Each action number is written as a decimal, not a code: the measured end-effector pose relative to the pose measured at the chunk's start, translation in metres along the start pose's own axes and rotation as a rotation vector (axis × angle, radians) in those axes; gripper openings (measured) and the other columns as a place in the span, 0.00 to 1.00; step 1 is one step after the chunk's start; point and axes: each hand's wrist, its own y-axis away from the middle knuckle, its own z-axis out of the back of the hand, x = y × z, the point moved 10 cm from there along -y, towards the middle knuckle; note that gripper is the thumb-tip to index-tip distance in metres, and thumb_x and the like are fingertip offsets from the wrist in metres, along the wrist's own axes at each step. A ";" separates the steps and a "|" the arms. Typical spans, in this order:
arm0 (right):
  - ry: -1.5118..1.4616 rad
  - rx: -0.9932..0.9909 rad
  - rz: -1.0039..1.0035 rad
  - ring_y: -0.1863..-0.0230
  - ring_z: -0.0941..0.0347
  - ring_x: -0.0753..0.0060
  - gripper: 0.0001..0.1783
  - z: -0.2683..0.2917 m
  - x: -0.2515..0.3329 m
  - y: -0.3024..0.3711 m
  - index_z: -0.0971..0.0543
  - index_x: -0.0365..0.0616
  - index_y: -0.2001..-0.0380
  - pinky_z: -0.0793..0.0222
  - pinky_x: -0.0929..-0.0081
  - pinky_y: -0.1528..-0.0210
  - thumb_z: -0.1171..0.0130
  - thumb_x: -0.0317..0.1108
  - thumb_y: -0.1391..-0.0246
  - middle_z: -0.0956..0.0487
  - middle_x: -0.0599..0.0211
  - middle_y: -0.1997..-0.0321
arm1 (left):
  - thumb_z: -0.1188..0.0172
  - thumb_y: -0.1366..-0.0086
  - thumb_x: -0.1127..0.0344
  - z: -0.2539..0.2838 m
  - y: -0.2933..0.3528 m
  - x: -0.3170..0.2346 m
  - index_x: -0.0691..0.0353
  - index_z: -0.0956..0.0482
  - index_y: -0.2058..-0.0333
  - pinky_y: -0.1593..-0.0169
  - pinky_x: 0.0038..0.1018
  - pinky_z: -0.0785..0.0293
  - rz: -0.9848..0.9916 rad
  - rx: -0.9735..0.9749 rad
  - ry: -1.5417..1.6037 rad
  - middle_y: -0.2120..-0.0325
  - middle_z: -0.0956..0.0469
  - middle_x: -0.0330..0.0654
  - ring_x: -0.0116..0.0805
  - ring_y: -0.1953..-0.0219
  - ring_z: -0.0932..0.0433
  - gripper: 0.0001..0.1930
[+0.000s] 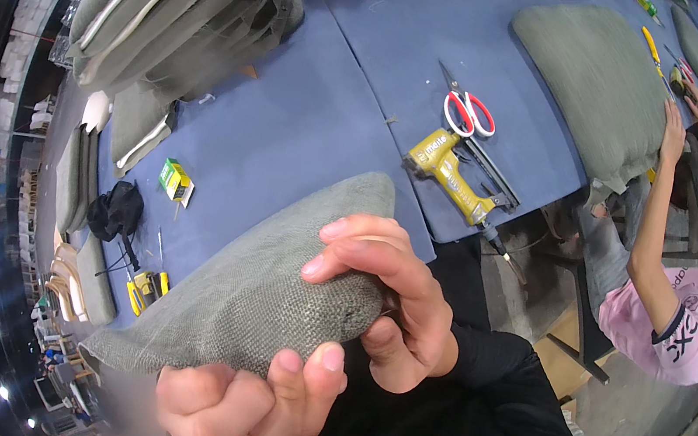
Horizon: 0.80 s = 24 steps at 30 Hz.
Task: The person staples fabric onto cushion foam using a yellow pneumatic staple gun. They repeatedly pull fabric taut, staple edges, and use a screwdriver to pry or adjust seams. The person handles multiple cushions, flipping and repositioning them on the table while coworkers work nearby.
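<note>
We grip the grey-green woven fabric cushion cover [259, 294] w/ both hands: right hand [396, 299] curled over its corner, left hand [250, 403] pinching underneath. Cover lies above the blue worktable [290, 131]; lower edge hidden.

one head-worn fisheye view — looking steeply down, close over the blue worktable [308, 124] — edges bending toward the rim.

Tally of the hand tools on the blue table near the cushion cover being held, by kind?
Scissors, red-handled: 1
Yellow pneumatic staple gun: 1
Total: 2
Both hands, left and right, grip the grey-green fabric cushion cover.
</note>
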 end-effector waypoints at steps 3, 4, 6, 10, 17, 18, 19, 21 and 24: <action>-0.036 -0.013 -0.004 0.35 0.25 0.50 0.32 0.006 0.000 0.003 0.25 0.29 0.32 0.38 0.54 0.29 0.46 0.48 0.24 0.15 0.55 0.45 | 0.21 0.47 0.77 -0.001 -0.003 -0.015 0.61 0.05 0.60 0.75 0.22 0.47 -0.010 0.111 0.031 0.65 0.17 0.35 0.20 0.72 0.30 0.13; -0.058 -0.022 -0.014 0.35 0.25 0.51 0.32 0.009 -0.001 0.004 0.25 0.29 0.32 0.38 0.55 0.29 0.44 0.46 0.26 0.15 0.55 0.45 | 0.20 0.48 0.77 -0.003 -0.003 -0.019 0.61 0.05 0.60 0.75 0.22 0.47 -0.013 0.150 0.041 0.65 0.17 0.35 0.20 0.72 0.30 0.14; -0.145 -0.022 -0.043 0.36 0.25 0.54 0.33 0.006 0.000 0.005 0.26 0.30 0.32 0.37 0.57 0.29 0.38 0.43 0.31 0.16 0.57 0.45 | 0.23 0.48 0.75 0.001 0.006 -0.026 0.62 0.07 0.55 0.72 0.22 0.39 -0.106 0.105 -0.049 0.62 0.14 0.39 0.23 0.69 0.24 0.18; -0.148 0.048 -0.175 0.37 0.25 0.60 0.39 0.003 0.002 -0.005 0.30 0.27 0.31 0.32 0.60 0.31 0.31 0.41 0.37 0.18 0.53 0.45 | 0.27 0.61 0.70 -0.002 0.015 -0.038 0.57 0.07 0.68 0.69 0.27 0.44 -0.129 0.080 -0.074 0.71 0.20 0.31 0.26 0.72 0.29 0.15; -0.246 0.044 -0.482 0.42 0.25 0.79 0.37 -0.012 -0.005 -0.019 0.31 0.35 0.29 0.27 0.78 0.39 0.31 0.21 0.40 0.20 0.60 0.43 | 0.30 0.65 0.73 -0.004 0.016 -0.039 0.58 0.08 0.70 0.68 0.25 0.39 -0.429 -0.086 -0.199 0.71 0.17 0.33 0.26 0.74 0.26 0.17; -0.257 0.036 -0.446 0.42 0.25 0.79 0.36 -0.014 -0.007 -0.025 0.30 0.35 0.29 0.27 0.78 0.39 0.32 0.21 0.39 0.20 0.60 0.44 | 0.30 0.64 0.71 -0.005 0.010 -0.030 0.58 0.09 0.71 0.65 0.24 0.35 -0.319 -0.033 -0.221 0.72 0.17 0.32 0.26 0.72 0.24 0.15; -0.269 0.019 -0.409 0.42 0.24 0.79 0.35 -0.014 -0.009 -0.030 0.30 0.35 0.29 0.27 0.78 0.38 0.32 0.21 0.39 0.20 0.61 0.44 | 0.29 0.63 0.69 -0.009 0.006 -0.022 0.58 0.10 0.71 0.63 0.24 0.31 -0.215 0.018 -0.237 0.74 0.18 0.32 0.26 0.71 0.23 0.14; -0.271 0.013 -0.320 0.41 0.25 0.77 0.31 -0.020 -0.017 -0.042 0.31 0.36 0.31 0.29 0.75 0.35 0.34 0.22 0.36 0.21 0.60 0.43 | 0.27 0.57 0.66 -0.013 -0.007 0.006 0.60 0.12 0.70 0.58 0.27 0.25 -0.051 0.177 -0.131 0.74 0.17 0.34 0.30 0.68 0.20 0.12; -0.230 -0.155 -0.090 0.39 0.26 0.75 0.31 -0.002 -0.033 -0.058 0.34 0.38 0.33 0.31 0.72 0.32 0.34 0.23 0.34 0.23 0.59 0.40 | 0.21 0.48 0.64 -0.025 -0.044 0.050 0.62 0.14 0.71 0.64 0.36 0.22 0.214 0.700 0.277 0.73 0.15 0.37 0.38 0.72 0.19 0.12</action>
